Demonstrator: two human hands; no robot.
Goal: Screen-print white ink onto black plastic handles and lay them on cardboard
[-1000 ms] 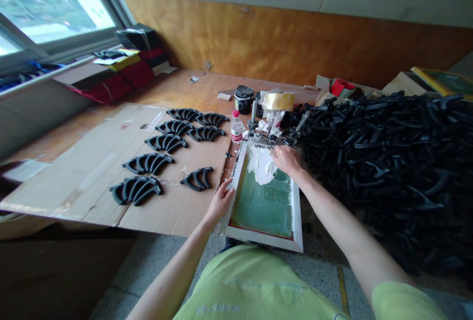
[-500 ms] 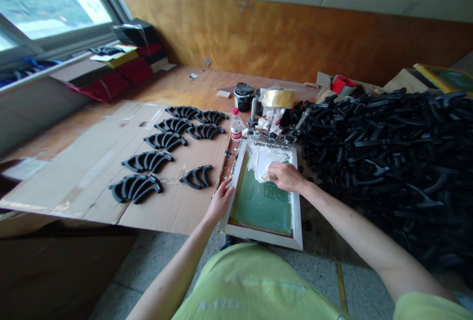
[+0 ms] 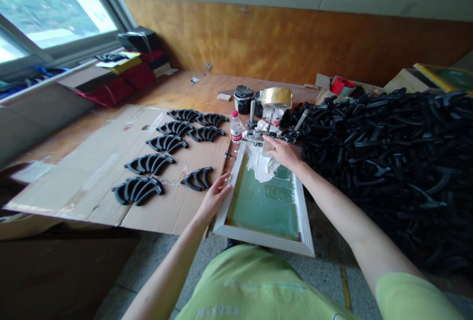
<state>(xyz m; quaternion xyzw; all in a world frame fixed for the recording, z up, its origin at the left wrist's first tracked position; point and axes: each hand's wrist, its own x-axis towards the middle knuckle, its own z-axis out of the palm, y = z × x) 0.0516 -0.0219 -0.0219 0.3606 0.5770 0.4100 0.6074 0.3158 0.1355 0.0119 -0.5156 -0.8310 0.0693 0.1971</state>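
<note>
A screen-printing frame [image 3: 225, 216] with a pale border and green mesh lies in front of me. White paste [image 3: 264, 168] is heaped on the mesh near its far end. My left hand [image 3: 217, 196] grips the frame's left side, its fingertips partly hidden. My right hand [image 3: 284, 153] is over the frame's far end, fingers stretched out by a small beige flat piece [image 3: 267, 148], perhaps a scraper. Beyond the fingers are the metal clamps [image 3: 254, 135] at the frame's far edge.
Black curved plastic parts [image 3: 138, 190] lie in fanned groups on cardboard [image 3: 96, 162] to the left. A large heap of black parts [image 3: 384, 162] stands at the right. A red-capped bottle [image 3: 236, 128], a black tub [image 3: 243, 99] and a tape roll [image 3: 276, 97] stand behind the frame.
My right hand has moved away from me, from the paste to the frame's far edge, and its fingers have straightened. The frame's near end looks slightly raised, with my left hand still at its side.
</note>
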